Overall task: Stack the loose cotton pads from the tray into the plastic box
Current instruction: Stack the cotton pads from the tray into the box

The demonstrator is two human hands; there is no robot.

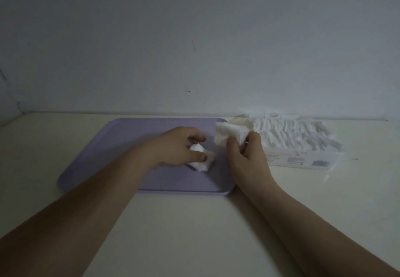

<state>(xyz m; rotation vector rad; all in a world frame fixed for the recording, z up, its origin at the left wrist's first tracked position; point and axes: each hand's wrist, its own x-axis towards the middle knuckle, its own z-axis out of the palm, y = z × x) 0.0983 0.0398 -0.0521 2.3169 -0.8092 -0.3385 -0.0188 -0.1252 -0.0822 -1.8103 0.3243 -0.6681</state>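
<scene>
Hands [179, 147] [244, 157] tight around cotton pads [201, 162] [230, 134]

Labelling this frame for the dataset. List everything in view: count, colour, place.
tray: one, lilac, middle of the table.
loose pads: small clump, count unclear, white, on the tray.
held pads: bunch, count unclear, white, above the tray's far right corner.
plastic box: one, clear with a printed label, on the table right of the tray.
boxed pads: many, white, in rows filling the box.
table: one, cream.
wall: pale grey, behind the table.
left hand: pinches the loose pads.
right hand: grips the held pads.
</scene>
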